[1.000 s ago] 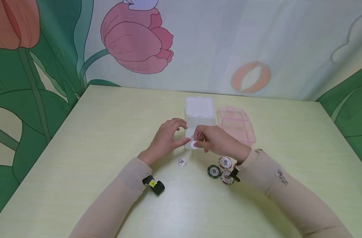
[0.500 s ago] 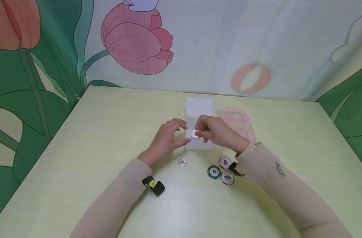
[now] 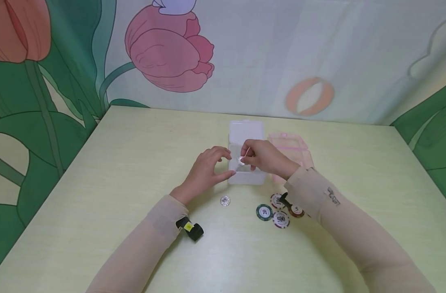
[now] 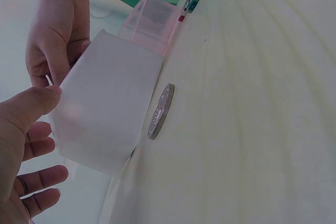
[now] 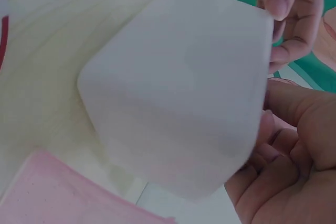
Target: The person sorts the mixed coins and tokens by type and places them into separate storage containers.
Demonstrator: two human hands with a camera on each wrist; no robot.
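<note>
A white lidded box [image 3: 247, 178] stands on the table with its lid [image 3: 246, 131] raised at the back. My right hand [image 3: 270, 158] is over the box and pinches a small shiny silver coin [image 3: 241, 161] between thumb and fingers. At the box's left side is my left hand [image 3: 207, 167], its thumb touching the near corner and its fingers loosely bent along the edge. A second silver coin [image 3: 225, 201] lies flat on the table in front of the box; it also shows in the left wrist view. The white wall hides the box's inside from both wrist views.
Right of the white box stands a pink see-through box [image 3: 289, 141], lid raised, partly behind my right hand. Closer in lie several poker chips: a green one [image 3: 264, 212], white ones [image 3: 281, 219] and a red-brown one [image 3: 296, 211] beside my right sleeve. A printed curtain hangs behind the table.
My right hand has moved away from me, carrying the pinched coin from the box's near edge to over its opening. My left hand and the coin on the table have stayed put.
</note>
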